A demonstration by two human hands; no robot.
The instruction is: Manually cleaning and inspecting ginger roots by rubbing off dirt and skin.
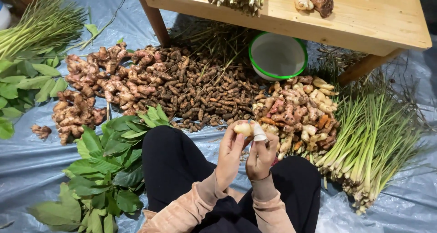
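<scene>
Head view: a person sits on a blue sheet [27, 164] on the floor, with roots and leaves all around.
Left hand [230, 153]: its fingers wrap around a pale root piece [243, 128], held up in front of the knees.
Right hand [260, 158]: closed on a small knife [259, 134] that touches the root.
Doing it well: I think slow, thin strokes work best, with the left thumb kept away from the edge.
Hard to see: the blade is mostly hidden, and the wooden counter [364, 21] is cut off at the top.

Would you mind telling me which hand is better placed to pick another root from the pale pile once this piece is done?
Probably the right hand: it is nearer the pale root pile. The left hand holds the root piece, on the far side.
</scene>
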